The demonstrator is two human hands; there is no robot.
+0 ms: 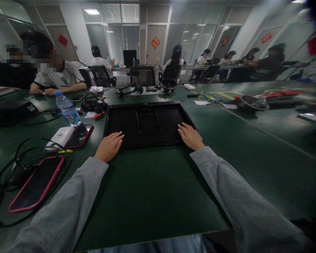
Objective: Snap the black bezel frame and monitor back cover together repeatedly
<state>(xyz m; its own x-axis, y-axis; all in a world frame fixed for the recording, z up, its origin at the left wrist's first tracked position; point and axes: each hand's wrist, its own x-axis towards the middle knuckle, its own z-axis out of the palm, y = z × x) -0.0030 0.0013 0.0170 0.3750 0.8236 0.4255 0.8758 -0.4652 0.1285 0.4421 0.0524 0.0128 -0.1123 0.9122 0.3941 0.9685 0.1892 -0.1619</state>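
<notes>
A shallow black rectangular panel with a raised rim (171, 137) lies on the green table before me; it looks like a monitor housing. Small light lettering shows on its far edge, and a recessed rectangle (149, 121) marks its middle. My left hand (109, 146) rests palm down at the panel's near left corner, fingers stretched over the rim. Across from it, my right hand (191, 136) lies flat on the right side, fingers extended inward. Neither hand appears to grasp anything. Both undersides are hidden.
To the left are a red-edged phone (38, 184), black cables (0, 175), a white box-like device (60, 137), another phone (80, 135) and a water bottle (68, 110). A metal strainer-like bowl (252, 102) stands right. Black headgear (130, 90) lies beyond. A person (59, 75) sits left.
</notes>
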